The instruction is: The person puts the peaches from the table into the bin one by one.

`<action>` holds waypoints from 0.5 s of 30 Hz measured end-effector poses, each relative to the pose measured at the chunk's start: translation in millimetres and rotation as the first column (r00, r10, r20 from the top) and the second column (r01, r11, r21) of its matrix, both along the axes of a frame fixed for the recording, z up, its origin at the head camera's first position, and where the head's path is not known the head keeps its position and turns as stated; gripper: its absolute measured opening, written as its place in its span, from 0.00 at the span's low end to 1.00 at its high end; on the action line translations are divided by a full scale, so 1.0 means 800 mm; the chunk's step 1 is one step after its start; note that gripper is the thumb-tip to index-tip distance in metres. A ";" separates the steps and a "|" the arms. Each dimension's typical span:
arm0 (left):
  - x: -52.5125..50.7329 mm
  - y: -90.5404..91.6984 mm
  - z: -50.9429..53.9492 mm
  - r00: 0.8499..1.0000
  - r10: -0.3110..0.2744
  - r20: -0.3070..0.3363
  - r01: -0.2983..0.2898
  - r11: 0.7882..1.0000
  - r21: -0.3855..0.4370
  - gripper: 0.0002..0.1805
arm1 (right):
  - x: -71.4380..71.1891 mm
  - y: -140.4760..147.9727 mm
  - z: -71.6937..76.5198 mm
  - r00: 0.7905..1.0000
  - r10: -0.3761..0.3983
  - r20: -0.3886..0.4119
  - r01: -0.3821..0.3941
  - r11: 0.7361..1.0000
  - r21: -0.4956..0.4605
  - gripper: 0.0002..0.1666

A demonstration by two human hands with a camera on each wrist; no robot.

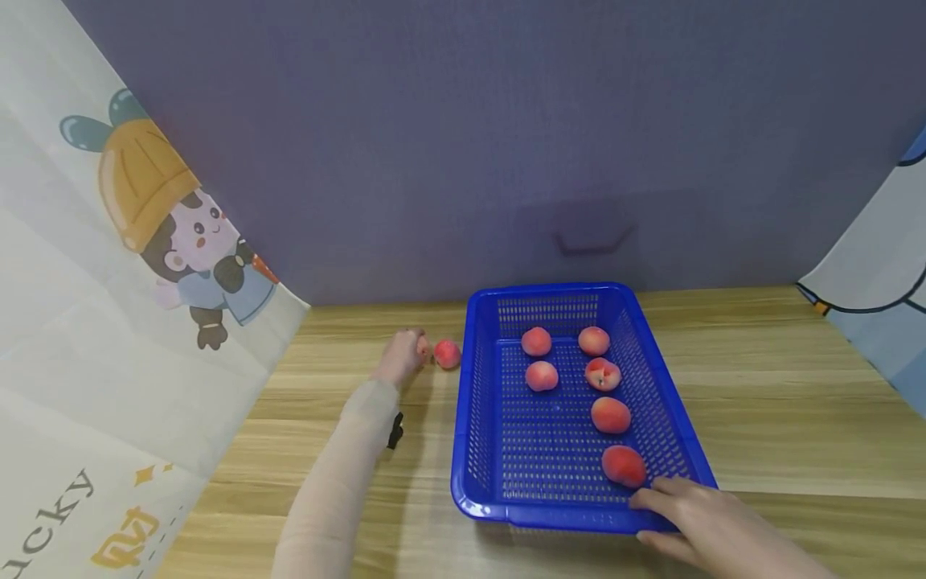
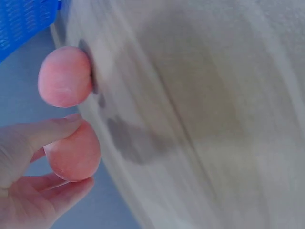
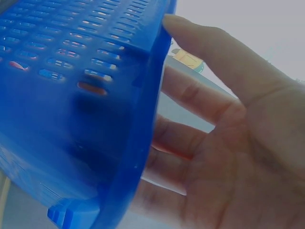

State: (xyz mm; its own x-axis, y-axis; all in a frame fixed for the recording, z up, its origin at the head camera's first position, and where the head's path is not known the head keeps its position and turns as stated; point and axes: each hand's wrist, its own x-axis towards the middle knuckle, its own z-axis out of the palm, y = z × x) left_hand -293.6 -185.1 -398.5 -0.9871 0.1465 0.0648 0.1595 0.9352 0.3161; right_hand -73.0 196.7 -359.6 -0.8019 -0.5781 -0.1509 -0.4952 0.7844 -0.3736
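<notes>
My left hand point(image 1: 405, 356) is left of the blue plastic basket point(image 1: 564, 517), pinching a peach point(image 2: 74, 150) between thumb and fingers. Another peach point(image 1: 447, 354) lies on the table between that hand and the basket's left wall. My right hand point(image 1: 687, 511) holds the basket's rim at the near right corner; in the right wrist view its thumb touches one side and its fingers reach behind the rim point(image 3: 150, 95). Inside the basket, two peaches point(image 1: 541, 376) sit toward the back left. Several more form a column along the right side, the nearest peach point(image 1: 624, 466) close to my right hand.
The wood-grain table point(image 1: 760, 386) extends on both sides of the basket. A grey-blue panel point(image 1: 434, 161) stands behind it. Printed white cloth point(image 1: 87, 338) hangs at the left, and another printed sheet point(image 1: 882, 273) at the right. A small black object point(image 1: 395, 432) shows at my left wrist.
</notes>
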 end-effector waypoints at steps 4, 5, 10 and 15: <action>0.001 0.003 0.008 0.999 -0.029 -0.042 0.028 0.999 -0.037 0.18 | 0.000 0.000 0.000 1.000 0.001 -0.001 -0.001 1.000 0.000 0.23; 0.001 0.004 0.011 0.999 -0.034 -0.042 0.032 0.999 -0.041 0.16 | 0.001 0.000 0.000 1.000 0.004 -0.006 -0.004 1.000 -0.001 0.23; 0.006 0.013 0.028 0.998 -0.049 -0.037 0.048 0.998 -0.043 0.13 | 0.001 0.000 0.000 1.000 0.008 -0.027 -0.008 1.000 -0.001 0.22; 0.012 0.021 0.045 0.992 -0.099 -0.078 0.097 0.995 -0.028 0.07 | 0.000 0.000 0.000 1.000 0.000 0.001 0.000 1.000 -0.001 0.23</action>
